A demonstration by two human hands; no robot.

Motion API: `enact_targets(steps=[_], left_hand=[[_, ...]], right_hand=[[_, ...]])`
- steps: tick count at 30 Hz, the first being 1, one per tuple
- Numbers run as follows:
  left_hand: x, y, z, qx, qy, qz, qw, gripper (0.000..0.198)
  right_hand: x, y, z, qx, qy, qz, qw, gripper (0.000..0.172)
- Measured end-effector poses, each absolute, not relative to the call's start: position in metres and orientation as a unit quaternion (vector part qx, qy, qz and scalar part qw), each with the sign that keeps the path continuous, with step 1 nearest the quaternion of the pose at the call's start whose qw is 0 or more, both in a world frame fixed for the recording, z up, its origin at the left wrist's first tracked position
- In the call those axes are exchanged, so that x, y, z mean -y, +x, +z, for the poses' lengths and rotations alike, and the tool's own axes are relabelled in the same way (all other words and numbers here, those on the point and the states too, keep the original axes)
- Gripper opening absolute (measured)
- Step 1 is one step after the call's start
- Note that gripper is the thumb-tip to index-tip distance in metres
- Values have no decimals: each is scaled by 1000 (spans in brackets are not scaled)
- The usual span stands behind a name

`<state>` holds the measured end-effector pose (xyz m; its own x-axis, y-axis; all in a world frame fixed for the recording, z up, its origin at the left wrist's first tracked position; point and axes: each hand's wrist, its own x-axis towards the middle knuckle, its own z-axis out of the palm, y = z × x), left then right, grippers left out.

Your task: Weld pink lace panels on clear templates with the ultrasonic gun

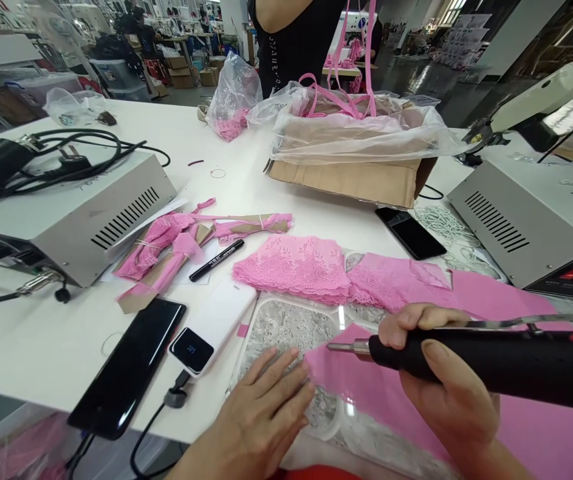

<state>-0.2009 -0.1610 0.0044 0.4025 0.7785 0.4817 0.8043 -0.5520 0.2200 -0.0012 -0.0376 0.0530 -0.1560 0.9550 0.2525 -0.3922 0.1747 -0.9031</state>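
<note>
My right hand [446, 380] is closed round a thick black handheld tool [491, 363] whose metal tip [339, 347] points left over the edge of a pink fabric piece [361, 383]. My left hand [266, 407] lies open and flat, fingers spread, beside that fabric edge on a clear glass plate [291, 327] with a lace pattern beneath it. Folded pink lace pieces [296, 267] lie just beyond the plate.
A black phone [129, 367], a white power bank [214, 327] and a black marker [216, 260] lie to the left. Grey metal boxes stand left [71, 220] and right [526, 220]. A plastic-lined cardboard box [356, 153] with pink straps sits behind, a person in black [296, 40] at it.
</note>
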Motion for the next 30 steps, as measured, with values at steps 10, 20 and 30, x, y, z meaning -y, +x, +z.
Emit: enact_targets(steps=[10,20,30], left_hand=[[161,-202,5,475,-839,-265,30,29],[155,-207,-6,443,-846,-290,54,31],[156,-204,2,447,-850,-272,56,30]], right_hand=[[48,-17,50,495,-252,605,570,7],[44,-23,43,531,-240,559,590,8],[42,1,57,444,-251,589,627,7]])
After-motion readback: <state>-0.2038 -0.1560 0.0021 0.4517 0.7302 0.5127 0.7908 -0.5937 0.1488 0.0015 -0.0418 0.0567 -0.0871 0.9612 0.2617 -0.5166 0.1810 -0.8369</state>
